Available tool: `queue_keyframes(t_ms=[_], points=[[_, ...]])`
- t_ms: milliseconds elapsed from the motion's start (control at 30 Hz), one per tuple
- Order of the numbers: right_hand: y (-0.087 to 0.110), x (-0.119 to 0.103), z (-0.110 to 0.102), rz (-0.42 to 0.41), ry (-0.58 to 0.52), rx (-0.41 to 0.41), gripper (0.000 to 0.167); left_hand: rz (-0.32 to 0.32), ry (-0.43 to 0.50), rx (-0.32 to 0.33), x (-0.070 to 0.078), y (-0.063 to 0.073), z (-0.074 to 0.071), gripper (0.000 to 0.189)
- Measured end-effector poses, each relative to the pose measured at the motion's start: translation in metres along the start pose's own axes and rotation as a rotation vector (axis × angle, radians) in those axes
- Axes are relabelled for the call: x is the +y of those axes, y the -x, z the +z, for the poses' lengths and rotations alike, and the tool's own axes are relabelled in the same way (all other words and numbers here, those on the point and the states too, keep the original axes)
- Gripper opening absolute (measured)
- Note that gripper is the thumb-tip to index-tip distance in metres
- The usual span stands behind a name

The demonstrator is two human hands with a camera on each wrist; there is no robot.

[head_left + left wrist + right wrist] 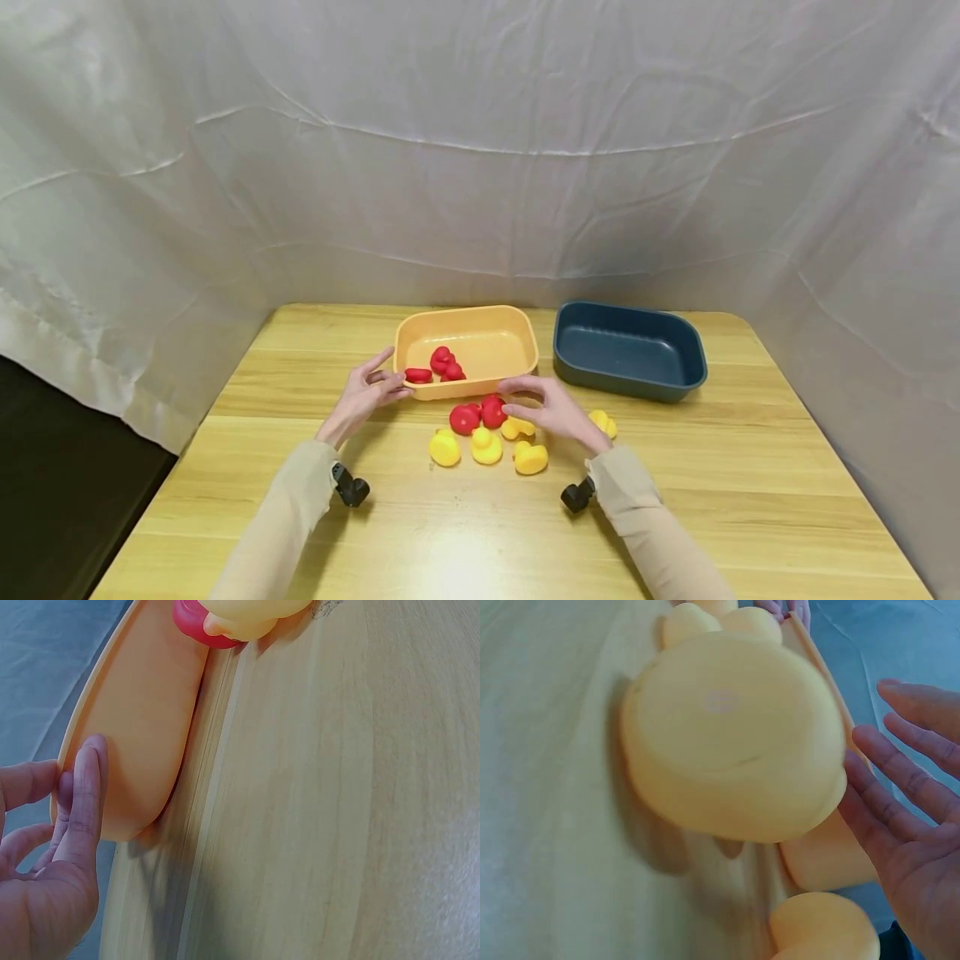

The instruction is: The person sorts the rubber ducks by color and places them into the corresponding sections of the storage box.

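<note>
Pale, creased sheeting (517, 192) backs a wood-grained table (750, 483), which I view from a remote station. Toward its far edge stand an orange tray (495, 354) and, just beside it, a blue tray (622, 383), presumably set back to leave working room in front. Some red toys (442, 358) lie inside the orange tray at its left end, contained by the raised wall. More red toys lie outside, near its front wall, with yellow ducks (486, 448) grouped mostly between the forearms, within easy reach of either side. The left hand (362, 400) has its fingers mostly extended and touches the tray's near left corner, I judge to steady it; I see no closed grip. The right hand (551, 404) is loosely spread above the toys and grips nothing; whether its fingertips meet the tray I cannot tell.
</note>
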State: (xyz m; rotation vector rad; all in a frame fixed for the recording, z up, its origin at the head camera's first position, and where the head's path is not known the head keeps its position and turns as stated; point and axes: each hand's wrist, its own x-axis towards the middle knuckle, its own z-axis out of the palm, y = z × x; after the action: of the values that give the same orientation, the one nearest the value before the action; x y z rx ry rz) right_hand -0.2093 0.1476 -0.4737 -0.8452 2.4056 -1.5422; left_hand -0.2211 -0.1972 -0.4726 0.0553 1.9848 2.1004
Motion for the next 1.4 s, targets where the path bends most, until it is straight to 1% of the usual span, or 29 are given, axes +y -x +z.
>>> queue_keyframes(t_ms=[267, 400, 567, 667, 867, 1100, 1300, 1400], points=[[0.004, 0.009, 0.004, -0.011, -0.033, -0.027, 0.042, -0.003, -0.004, 0.004, 0.000, -0.001, 0.000, 0.073], [0.004, 0.008, 0.006, 0.004, -0.026, -0.035, 0.044, 0.001, -0.001, 0.005, 0.000, -0.002, 0.000, 0.073], [0.004, 0.008, 0.008, 0.041, -0.015, -0.049, 0.048, 0.006, 0.005, 0.002, -0.001, -0.001, 0.000, 0.074], [0.005, 0.008, 0.009, 0.047, -0.009, -0.057, 0.049, 0.005, 0.007, 0.004, -0.001, -0.001, 0.000, 0.073], [0.004, 0.011, 0.011, 0.019, 0.009, -0.066, 0.049, 0.001, 0.002, 0.000, -0.001, 0.000, 0.000, 0.073], [0.004, 0.016, 0.013, 0.001, -0.022, -0.068, 0.047, 0.001, 0.020, 0.002, -0.001, 0.000, 0.000, 0.073], [0.003, 0.017, 0.014, -0.008, 0.002, -0.070, 0.048, 0.004, 0.023, 0.003, -0.001, 0.000, -0.001, 0.073], [0.001, 0.017, 0.015, -0.010, -0.012, -0.079, 0.048, 0.009, 0.024, -0.002, -0.001, 0.000, -0.001, 0.074]])
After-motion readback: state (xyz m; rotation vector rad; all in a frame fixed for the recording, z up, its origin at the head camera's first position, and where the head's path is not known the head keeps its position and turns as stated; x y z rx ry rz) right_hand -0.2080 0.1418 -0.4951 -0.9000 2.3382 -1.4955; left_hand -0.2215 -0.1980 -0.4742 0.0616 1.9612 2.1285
